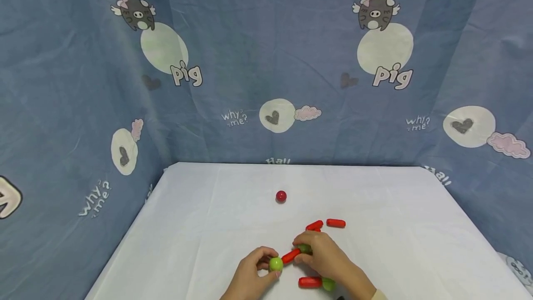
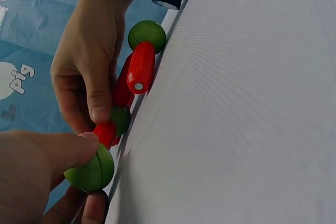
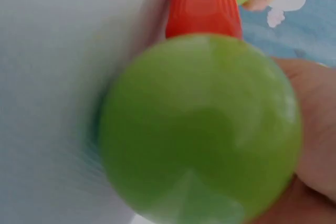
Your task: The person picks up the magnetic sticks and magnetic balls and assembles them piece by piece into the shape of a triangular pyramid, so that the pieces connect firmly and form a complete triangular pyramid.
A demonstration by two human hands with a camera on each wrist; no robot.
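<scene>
Left hand (image 1: 252,273): pinches left ball (image 1: 276,264) | right hand (image 1: 323,254): grips right ball (image 1: 305,248) | red rod (image 1: 291,256): between both balls, lower centre of head frame | handling, judged: light, stiff, balls slick; hold balls at widest, rod by ridges

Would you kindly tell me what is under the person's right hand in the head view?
Under the right hand, part of a round green ball shows, with a short red rod beside it; anything farther under is covered.

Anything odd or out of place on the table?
Only the red ball, mildly: it sits alone, farther back than the red sticks and green balls. No visible spills or damage.
</scene>
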